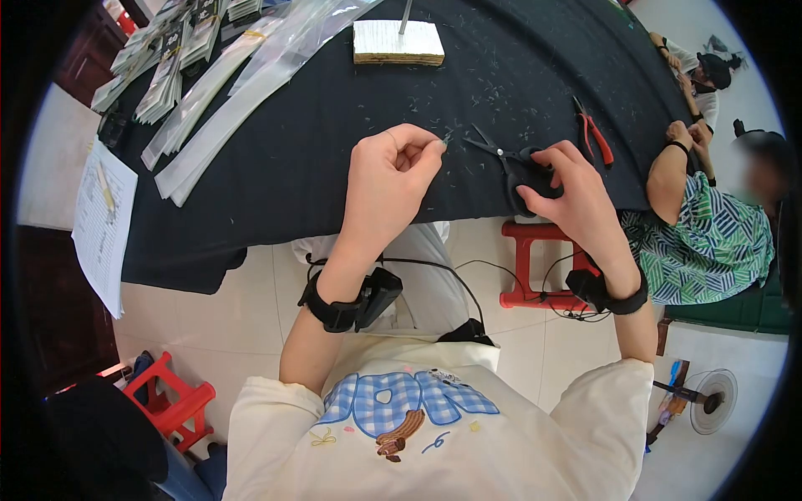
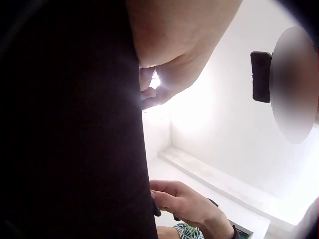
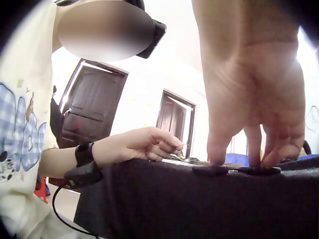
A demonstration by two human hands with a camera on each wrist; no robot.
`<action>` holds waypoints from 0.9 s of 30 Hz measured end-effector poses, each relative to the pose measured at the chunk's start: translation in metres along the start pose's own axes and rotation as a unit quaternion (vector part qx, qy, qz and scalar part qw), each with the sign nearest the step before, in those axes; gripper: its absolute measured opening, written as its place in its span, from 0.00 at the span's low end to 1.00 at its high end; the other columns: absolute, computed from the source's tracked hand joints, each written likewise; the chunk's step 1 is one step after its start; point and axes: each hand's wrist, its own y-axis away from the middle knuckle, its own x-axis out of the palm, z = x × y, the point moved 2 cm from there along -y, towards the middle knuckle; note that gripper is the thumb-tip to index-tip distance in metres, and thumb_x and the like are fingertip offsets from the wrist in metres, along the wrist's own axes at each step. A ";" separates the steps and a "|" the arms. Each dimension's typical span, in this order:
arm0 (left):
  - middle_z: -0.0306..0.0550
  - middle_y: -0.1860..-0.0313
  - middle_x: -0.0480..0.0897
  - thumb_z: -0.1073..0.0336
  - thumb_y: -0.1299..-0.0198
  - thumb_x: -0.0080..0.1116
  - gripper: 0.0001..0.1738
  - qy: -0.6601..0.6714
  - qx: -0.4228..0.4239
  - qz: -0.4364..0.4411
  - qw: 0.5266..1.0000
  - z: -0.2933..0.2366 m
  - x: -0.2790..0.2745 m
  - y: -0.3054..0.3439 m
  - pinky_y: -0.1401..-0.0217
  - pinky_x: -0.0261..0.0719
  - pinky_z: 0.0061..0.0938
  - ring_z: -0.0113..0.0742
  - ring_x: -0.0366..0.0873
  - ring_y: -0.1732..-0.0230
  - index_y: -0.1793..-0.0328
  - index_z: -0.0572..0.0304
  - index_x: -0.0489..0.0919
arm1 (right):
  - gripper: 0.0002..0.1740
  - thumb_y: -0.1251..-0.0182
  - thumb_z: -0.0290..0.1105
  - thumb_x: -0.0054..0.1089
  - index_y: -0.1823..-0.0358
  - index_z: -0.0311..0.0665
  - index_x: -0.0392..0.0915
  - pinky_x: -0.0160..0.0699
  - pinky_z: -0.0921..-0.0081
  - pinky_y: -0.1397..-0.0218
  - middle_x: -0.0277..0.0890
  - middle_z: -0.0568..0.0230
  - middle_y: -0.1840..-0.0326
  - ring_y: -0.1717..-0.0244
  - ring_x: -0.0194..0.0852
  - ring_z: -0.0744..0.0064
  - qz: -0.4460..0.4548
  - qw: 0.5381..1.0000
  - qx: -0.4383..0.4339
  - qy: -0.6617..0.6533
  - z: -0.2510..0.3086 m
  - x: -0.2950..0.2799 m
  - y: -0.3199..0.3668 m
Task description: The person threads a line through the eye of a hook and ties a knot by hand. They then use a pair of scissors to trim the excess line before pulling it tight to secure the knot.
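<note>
My left hand [image 1: 388, 171] pinches a tiny thin piece [image 1: 444, 142] between thumb and index finger, over the black cloth; its kind is too small to tell. To the right lie black-handled scissors [image 1: 501, 154], blades apart and tips toward the left hand. My right hand [image 1: 576, 188] is at their handles, its thumb by the near loop and its fingers by the far one. The right wrist view has these fingertips reaching down onto the two black handle loops [image 3: 210, 170]. Small clippings [image 1: 522, 134] are scattered around the blades.
Red-handled pliers [image 1: 595, 138] lie right of the scissors. A white-topped wooden block [image 1: 399, 42] with a metal rod stands at the back. Clear plastic sleeves [image 1: 225, 117] and bundled packets [image 1: 171, 71] fill the left back. Papers [image 1: 104, 217] hang over the left edge; another person [image 1: 710, 225] sits at right.
</note>
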 end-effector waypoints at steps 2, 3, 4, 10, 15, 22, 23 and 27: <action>0.34 0.80 0.75 0.72 0.46 0.56 0.05 -0.002 -0.004 -0.001 1.000 -0.001 -0.001 0.000 0.79 0.58 0.11 0.14 0.65 0.80 0.69 0.69 0.79 | 0.24 0.54 0.40 0.64 0.60 0.28 0.73 0.74 0.72 0.63 0.69 0.57 0.61 0.67 0.74 0.61 -0.010 1.000 -0.001 0.026 0.000 0.000 -0.003; 0.34 0.80 0.75 0.72 0.46 0.56 0.05 -0.001 -0.008 -0.001 1.000 -0.002 -0.001 0.000 0.79 0.58 0.11 0.14 0.65 0.80 0.69 0.69 0.79 | 0.25 0.55 0.40 0.65 0.61 0.28 0.73 0.74 0.72 0.65 0.69 0.58 0.62 0.69 0.75 0.61 -0.020 0.998 -0.003 0.052 0.000 0.000 -0.003; 0.34 0.80 0.76 0.72 0.46 0.56 0.05 0.001 -0.012 0.000 1.000 -0.002 -0.001 0.000 0.79 0.58 0.11 0.14 0.65 0.80 0.69 0.68 0.79 | 0.25 0.55 0.40 0.65 0.61 0.28 0.73 0.74 0.72 0.65 0.69 0.58 0.62 0.69 0.75 0.61 -0.018 0.999 -0.002 0.051 0.000 -0.001 -0.003; 0.35 0.84 0.73 0.72 0.49 0.56 0.06 0.018 0.001 -0.009 1.000 -0.002 -0.002 -0.002 0.80 0.61 0.13 0.15 0.64 0.82 0.72 0.69 0.79 | 0.24 0.57 0.40 0.64 0.63 0.29 0.72 0.73 0.71 0.64 0.71 0.55 0.64 0.70 0.75 0.57 -0.064 0.997 -0.008 0.041 -0.006 -0.006 -0.007; 0.35 0.83 0.74 0.71 0.49 0.56 0.07 0.050 -0.053 0.005 0.997 -0.009 -0.006 -0.001 0.78 0.61 0.13 0.16 0.65 0.81 0.72 0.69 0.79 | 0.24 0.57 0.38 0.64 0.62 0.28 0.71 0.73 0.72 0.63 0.72 0.54 0.65 0.69 0.75 0.58 -0.047 0.998 -0.011 0.050 -0.002 -0.004 -0.010; 0.29 0.87 0.67 0.70 0.48 0.55 0.06 0.095 -0.055 0.015 0.994 -0.005 -0.007 -0.003 0.85 0.45 0.14 0.13 0.51 0.87 0.71 0.66 0.80 | 0.24 0.58 0.34 0.65 0.59 0.29 0.70 0.70 0.78 0.69 0.69 0.59 0.65 0.78 0.66 0.69 -0.028 0.996 -0.062 -0.058 -0.002 0.000 -0.016; 0.29 0.87 0.67 0.70 0.48 0.55 0.06 0.095 -0.057 0.015 0.994 -0.005 -0.007 -0.002 0.85 0.45 0.14 0.13 0.51 0.87 0.71 0.66 0.80 | 0.23 0.57 0.33 0.65 0.59 0.30 0.70 0.68 0.79 0.71 0.69 0.60 0.65 0.79 0.64 0.72 -0.038 0.995 -0.065 -0.066 -0.005 0.000 -0.016; 0.30 0.86 0.69 0.69 0.48 0.56 0.06 0.076 -0.041 0.001 0.996 -0.004 -0.005 -0.002 0.85 0.45 0.13 0.13 0.53 0.86 0.71 0.65 0.80 | 0.24 0.57 0.33 0.66 0.59 0.30 0.70 0.65 0.83 0.75 0.68 0.61 0.66 0.80 0.61 0.77 -0.030 0.993 -0.062 -0.095 -0.003 -0.001 -0.006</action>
